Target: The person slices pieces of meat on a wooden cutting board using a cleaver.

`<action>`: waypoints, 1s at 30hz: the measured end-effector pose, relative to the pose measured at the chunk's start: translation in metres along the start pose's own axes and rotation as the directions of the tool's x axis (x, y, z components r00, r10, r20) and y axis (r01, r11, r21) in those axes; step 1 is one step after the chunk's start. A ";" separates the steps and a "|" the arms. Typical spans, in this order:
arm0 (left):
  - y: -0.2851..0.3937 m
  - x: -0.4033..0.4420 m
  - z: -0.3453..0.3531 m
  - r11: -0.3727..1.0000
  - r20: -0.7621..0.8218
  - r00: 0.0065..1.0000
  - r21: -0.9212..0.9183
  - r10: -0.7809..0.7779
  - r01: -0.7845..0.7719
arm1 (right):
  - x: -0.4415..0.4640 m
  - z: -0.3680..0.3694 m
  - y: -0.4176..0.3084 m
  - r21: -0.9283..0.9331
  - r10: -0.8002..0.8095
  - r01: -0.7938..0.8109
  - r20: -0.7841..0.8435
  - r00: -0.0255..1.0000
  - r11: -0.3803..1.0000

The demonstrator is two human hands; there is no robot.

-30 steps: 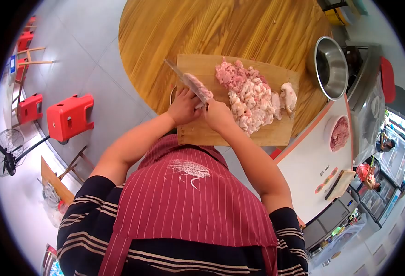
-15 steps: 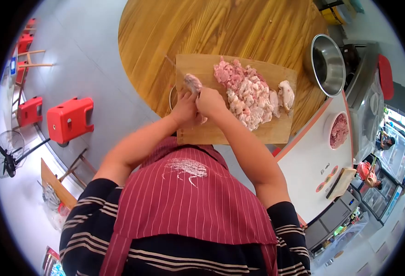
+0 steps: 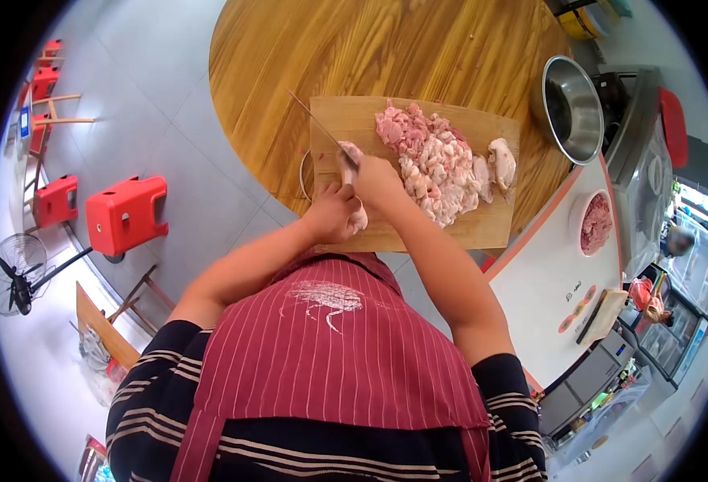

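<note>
A wooden cutting board [image 3: 418,238] lies at the round table's near edge. On its left part, my left hand [image 3: 334,214] has its fingers bent round a pale pink piece of meat [image 3: 359,218]. My right hand [image 3: 376,183] is closed on the handle of a knife [image 3: 319,124], whose blade points up and left across the top of that meat. Right of my hands is a heap of cut meat [image 3: 434,169], redder at its upper left. Two larger pale pieces [image 3: 502,163] lie near the board's right edge. The knife handle is mostly hidden by my fingers.
A steel bowl [image 3: 571,111] stands right of the board on the wooden table [image 3: 330,48]. A white table [image 3: 547,297] at the right bears a bowl of minced meat [image 3: 595,225]. Red stools [image 3: 126,215] and a fan [image 3: 18,275] stand at left. Two people are far right.
The knife was turned nearly edge-on half a second ago and now shows over the meat again. My left hand has moved slightly down and right, with the meat under it.
</note>
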State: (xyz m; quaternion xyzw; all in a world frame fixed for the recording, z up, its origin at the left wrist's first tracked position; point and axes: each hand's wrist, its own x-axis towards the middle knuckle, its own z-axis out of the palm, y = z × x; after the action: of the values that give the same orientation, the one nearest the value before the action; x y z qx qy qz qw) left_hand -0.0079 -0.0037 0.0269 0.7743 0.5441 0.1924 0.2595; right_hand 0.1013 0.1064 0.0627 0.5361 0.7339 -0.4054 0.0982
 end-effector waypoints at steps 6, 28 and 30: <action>-0.001 -0.037 0.009 0.995 0.060 0.997 -0.096 0.045 -0.039 | 0.031 -0.021 -0.003 0.176 -0.117 0.120 -0.026 0.993 0.977; -0.024 0.135 -0.057 0.995 0.145 0.987 0.081 -0.074 0.062 | -0.194 0.014 0.080 0.724 0.511 -0.224 -0.203 0.835 0.653; -0.036 0.144 -0.057 0.991 0.126 0.986 0.099 -0.105 0.093 | -0.204 0.024 0.081 0.700 0.514 -0.301 -0.110 0.851 0.647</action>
State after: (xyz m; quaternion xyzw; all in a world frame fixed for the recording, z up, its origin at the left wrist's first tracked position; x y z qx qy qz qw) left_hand -0.0192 0.1528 0.0522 0.7684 0.5721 0.1025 0.2679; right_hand 0.2471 -0.0472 0.1253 0.7429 0.4064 -0.5183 -0.1197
